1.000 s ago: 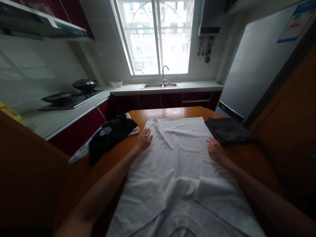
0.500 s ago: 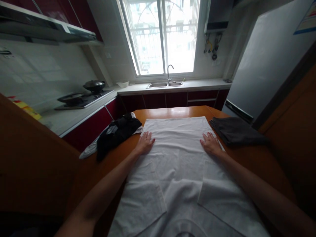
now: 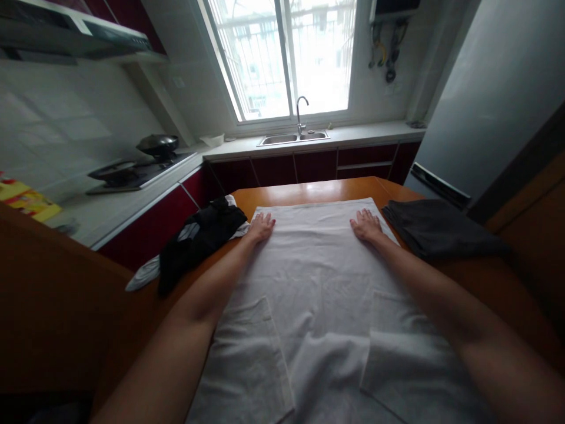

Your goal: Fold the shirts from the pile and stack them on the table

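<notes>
A white T-shirt (image 3: 315,253) lies spread over the wooden table, its hem at the far end and its sleeves lying over the body nearer me. Soft wrinkles run across its middle. My left hand (image 3: 262,227) rests flat on the shirt's left edge near the hem, fingers stretched out. Over on the right side, my right hand (image 3: 366,225) presses flat on the cloth with its fingers spread. Neither hand grips the fabric. The neckline falls outside the view.
Rumpled black clothing (image 3: 200,241) with some white cloth lies at the table's left. A folded dark grey cloth (image 3: 441,228) sits on the right of the table (image 3: 309,191). Beyond are a sink (image 3: 278,139), a stove (image 3: 145,174) with pans, and a fridge (image 3: 481,100).
Both hands have slid forward along the shirt toward its hem, still flat. My view has tipped downward and come closer, so the neckline has dropped out of sight.
</notes>
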Available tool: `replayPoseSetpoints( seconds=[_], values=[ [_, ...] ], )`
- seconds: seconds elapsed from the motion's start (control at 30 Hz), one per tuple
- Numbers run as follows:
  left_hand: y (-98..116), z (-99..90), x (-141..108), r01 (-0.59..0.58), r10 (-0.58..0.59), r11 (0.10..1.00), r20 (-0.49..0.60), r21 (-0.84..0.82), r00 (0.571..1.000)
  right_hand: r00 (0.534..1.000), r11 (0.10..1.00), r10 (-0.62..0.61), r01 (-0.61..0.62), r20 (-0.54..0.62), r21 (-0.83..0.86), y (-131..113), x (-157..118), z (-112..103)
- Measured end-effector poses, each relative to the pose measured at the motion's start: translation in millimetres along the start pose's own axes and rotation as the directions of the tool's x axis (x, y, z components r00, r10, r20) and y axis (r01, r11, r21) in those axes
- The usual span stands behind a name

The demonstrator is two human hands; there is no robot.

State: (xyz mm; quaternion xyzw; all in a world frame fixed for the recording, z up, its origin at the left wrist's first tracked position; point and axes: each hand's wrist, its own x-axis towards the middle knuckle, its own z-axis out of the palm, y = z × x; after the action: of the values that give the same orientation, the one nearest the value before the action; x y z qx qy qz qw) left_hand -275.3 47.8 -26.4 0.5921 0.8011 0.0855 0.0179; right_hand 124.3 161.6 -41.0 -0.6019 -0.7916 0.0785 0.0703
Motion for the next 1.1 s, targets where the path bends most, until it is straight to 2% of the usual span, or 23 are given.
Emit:
replayPoseSetpoints(
  seconds=[0.1, 0.3, 0.4, 0.5, 0.67, 0.73, 0.8, 0.9, 1.0, 1.1],
  values=[
    [-3, 6.3, 11, 0.087, -0.088, 0.996, 0.030, 0.037, 0.996, 1.000, 1.000, -0.010, 0.010, 0.011, -0.004, 4, 17, 5],
    [0, 6.2, 30, 0.152, -0.153, 0.986, 0.010, 0.073, 0.988, 0.999, 0.999, -0.036, 0.037, 0.016, -0.023, -2, 51, 5],
    [9, 5.0, 38, 0.102, -0.100, 0.992, -0.025, 0.080, 0.995, 0.998, 0.998, -0.057, 0.056, -0.020, -0.034, -9, 64, 1],
    [20, 4.9, 46, 0.042, -0.044, 0.997, 0.027, 0.062, 0.999, 0.992, 0.996, -0.084, 0.081, -0.091, -0.034, -12, 75, -1],
    [29, 1.8, 56, 0.087, -0.091, 0.995, 0.090, 0.050, 0.992, 1.000, 1.000, -0.003, 0.003, 0.012, -0.012, -8, 92, -1],
    [34, -0.2, 55, 0.095, -0.097, 0.994, 0.063, 0.046, 0.993, 1.000, 1.000, -0.005, 0.004, -0.029, -0.005, -11, 93, -2],
    [47, -0.5, 49, 0.054, -0.054, 0.998, 0.003, 0.038, 0.999, 0.991, 0.999, -0.044, 0.044, -0.127, -0.001, -22, 87, -4],
    [78, 3.8, 26, -0.149, 0.152, 0.987, -0.044, 0.052, 0.987, 0.967, 0.983, -0.179, 0.183, -0.180, 0.005, -47, 62, -8],
    [115, 10.6, -3, -0.362, 0.361, 0.930, 0.027, 0.063, 0.932, 0.943, 0.952, -0.300, 0.305, -0.144, 0.018, -73, 23, -13],
    [138, 12.8, -22, -0.422, 0.417, 0.906, 0.120, 0.024, 0.901, 0.952, 0.956, -0.283, 0.290, -0.117, 0.050, -88, -17, -16]
  ],
)
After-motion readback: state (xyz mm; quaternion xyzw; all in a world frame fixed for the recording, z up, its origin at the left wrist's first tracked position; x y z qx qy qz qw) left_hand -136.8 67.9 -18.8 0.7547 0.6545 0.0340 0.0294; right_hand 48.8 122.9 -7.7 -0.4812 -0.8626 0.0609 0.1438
